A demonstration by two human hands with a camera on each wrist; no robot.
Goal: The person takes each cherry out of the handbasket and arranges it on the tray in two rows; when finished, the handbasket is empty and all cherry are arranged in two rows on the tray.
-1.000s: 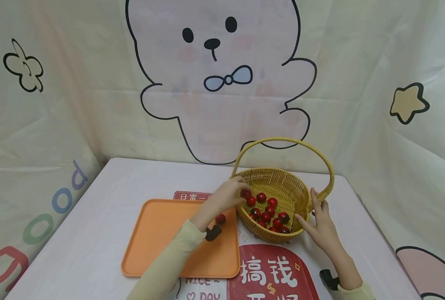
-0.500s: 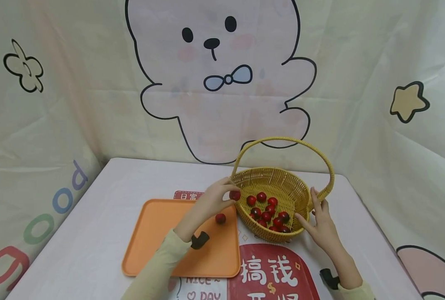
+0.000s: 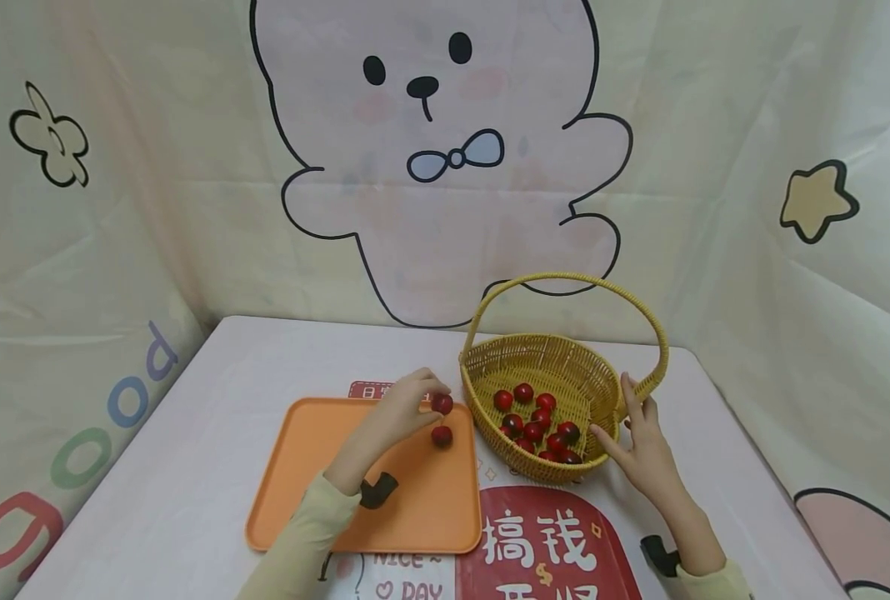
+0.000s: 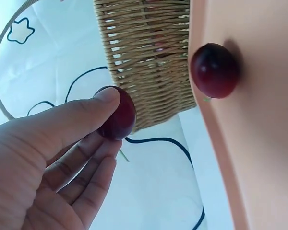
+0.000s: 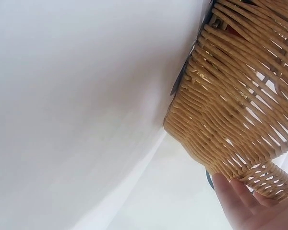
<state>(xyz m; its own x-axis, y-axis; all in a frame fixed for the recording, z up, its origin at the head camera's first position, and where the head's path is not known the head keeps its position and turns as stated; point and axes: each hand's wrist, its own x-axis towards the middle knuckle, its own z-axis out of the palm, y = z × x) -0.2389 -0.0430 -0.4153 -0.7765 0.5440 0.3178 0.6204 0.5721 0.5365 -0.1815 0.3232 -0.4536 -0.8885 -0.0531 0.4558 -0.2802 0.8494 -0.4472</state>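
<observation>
My left hand (image 3: 394,415) pinches a dark red cherry (image 3: 442,404) between thumb and fingers, over the right back part of the orange tray (image 3: 325,475). In the left wrist view the held cherry (image 4: 119,115) is seen close, and a second one (image 4: 215,71) lies on the tray. The yellow wicker basket (image 3: 482,425) stands to the right of the tray, with several red cherries (image 3: 532,432) inside. My right hand (image 3: 647,454) rests with spread fingers on the basket's right rim, by the foot of its handle. The right wrist view shows its fingertips against the wicker (image 5: 240,96).
The white table (image 3: 265,358) carries a red and white printed sheet (image 3: 550,533) in front of the basket, partly under the tray. A curtain (image 3: 445,217) with a cartoon bear stands behind the table, and the basket's tall handle (image 3: 565,277) arches up before it.
My left hand has lifted a cherry from the basket's left side and moved left with it to above the tray. The right hand has stayed on the rim.
</observation>
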